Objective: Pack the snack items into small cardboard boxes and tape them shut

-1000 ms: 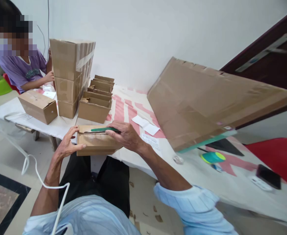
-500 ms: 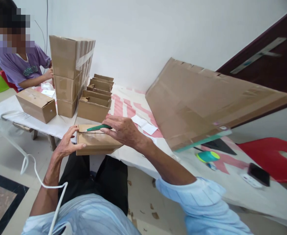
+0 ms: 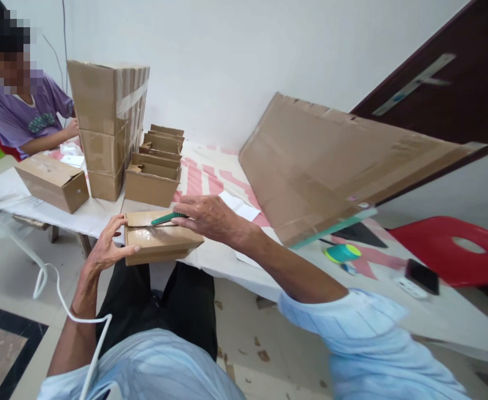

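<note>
Small carton (image 3: 172, 242), left of and below frame centre: being held at its left end by the left hand (image 3: 105, 248), thumb and fingers spread apart. Green tool (image 3: 164, 219), at carton's top: being pinched by the right hand (image 3: 212, 218), fingers closed. Open boxes (image 3: 151, 186), centre-left: being flanked by stacked cartons (image 3: 96, 103).

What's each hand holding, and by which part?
The right hand holds the green utility knife by its handle; the left hand grips the cardboard box at its left end.

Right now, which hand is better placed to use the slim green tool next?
Right hand, probably: it holds that tool at the brown cardboard box; the left hand grips the box's end.
</note>
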Demonstrator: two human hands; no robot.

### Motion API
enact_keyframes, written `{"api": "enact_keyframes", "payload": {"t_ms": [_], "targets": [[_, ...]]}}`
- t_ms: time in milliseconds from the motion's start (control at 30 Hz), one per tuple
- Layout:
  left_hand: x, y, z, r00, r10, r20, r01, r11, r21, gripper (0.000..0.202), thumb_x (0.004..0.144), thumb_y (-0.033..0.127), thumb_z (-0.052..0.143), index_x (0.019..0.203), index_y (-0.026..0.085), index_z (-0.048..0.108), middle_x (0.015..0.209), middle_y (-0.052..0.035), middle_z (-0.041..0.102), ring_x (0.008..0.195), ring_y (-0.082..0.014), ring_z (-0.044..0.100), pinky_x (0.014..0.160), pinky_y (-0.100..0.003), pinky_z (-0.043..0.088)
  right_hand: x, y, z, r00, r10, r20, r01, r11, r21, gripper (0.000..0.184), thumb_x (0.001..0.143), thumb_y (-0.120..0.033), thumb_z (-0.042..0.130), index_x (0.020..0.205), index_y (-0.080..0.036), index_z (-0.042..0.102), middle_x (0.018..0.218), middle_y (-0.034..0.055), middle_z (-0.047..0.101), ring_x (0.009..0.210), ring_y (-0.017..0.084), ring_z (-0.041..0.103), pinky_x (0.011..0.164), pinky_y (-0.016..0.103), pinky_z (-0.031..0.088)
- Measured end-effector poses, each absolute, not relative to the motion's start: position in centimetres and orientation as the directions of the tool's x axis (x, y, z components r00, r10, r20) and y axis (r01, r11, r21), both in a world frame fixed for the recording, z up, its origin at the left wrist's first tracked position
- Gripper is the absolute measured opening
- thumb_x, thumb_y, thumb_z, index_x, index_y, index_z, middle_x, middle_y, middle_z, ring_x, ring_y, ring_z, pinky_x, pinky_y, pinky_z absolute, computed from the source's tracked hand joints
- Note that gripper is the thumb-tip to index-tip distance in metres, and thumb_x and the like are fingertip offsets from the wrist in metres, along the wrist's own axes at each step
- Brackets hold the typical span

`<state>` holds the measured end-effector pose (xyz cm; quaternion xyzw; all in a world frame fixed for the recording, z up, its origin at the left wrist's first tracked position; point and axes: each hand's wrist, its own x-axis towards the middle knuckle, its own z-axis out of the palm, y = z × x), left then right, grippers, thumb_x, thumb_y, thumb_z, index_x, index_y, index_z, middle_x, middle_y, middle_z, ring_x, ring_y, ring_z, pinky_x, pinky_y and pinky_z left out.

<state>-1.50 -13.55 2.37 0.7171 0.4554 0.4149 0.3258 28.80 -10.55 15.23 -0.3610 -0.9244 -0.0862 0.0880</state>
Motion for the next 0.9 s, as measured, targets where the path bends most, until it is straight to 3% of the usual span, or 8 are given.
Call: {"api": "enact_keyframes", "payload": {"t_ms": [333, 667, 900], "targets": [[-1.1, -13.3, 2.5, 0.263, 0.909, 0.323, 0.389, -0.406, 0.827, 0.063, 0.078, 0.058, 0.086, 0.127, 0.027, 0.063, 0.155, -0.0147, 0.053, 0.142, -0.0358, 0.057, 0.107, -0.049, 0.056, 32.7, -10.6, 14.9, -0.701, 0.665, 0.257, 0.702, 0.708, 0.081, 0.034, 0.112, -0.045, 0.054, 0.099, -0.021, 0.074, 0.092, 0.0065, 0.071, 0.079, 0.019, 0.063, 0.063, 0.031, 0.030], [-0.5, -12.7, 2.8, 0.269, 0.903, 0.336, 0.402, -0.422, 0.813, 0.059, 0.078, 0.058, 0.086, 0.123, 0.026, 0.065, 0.148, -0.0125, 0.057, 0.135, -0.0328, 0.061, 0.105, -0.046, 0.058, 31.2, -10.1, 14.4, -0.721, 0.643, 0.258, 0.679, 0.730, 0.077, 0.028, 0.110, -0.038, 0.058, 0.094, -0.020, 0.073, 0.092, 0.0070, 0.071, 0.079, 0.018, 0.063, 0.065, 0.031, 0.032], [-0.6, -12.8, 3.0, 0.280, 0.906, 0.318, 0.402, -0.412, 0.818, 0.061, 0.078, 0.057, 0.085, 0.127, 0.027, 0.065, 0.151, -0.0132, 0.056, 0.140, -0.0348, 0.058, 0.107, -0.047, 0.056, 35.9, -10.6, 13.3, -0.616, 0.738, 0.276, 0.775, 0.631, 0.040, 0.032, 0.108, -0.042, 0.058, 0.090, -0.021, 0.073, 0.089, 0.0065, 0.070, 0.073, 0.018, 0.060, 0.062, 0.031, 0.031]]}}
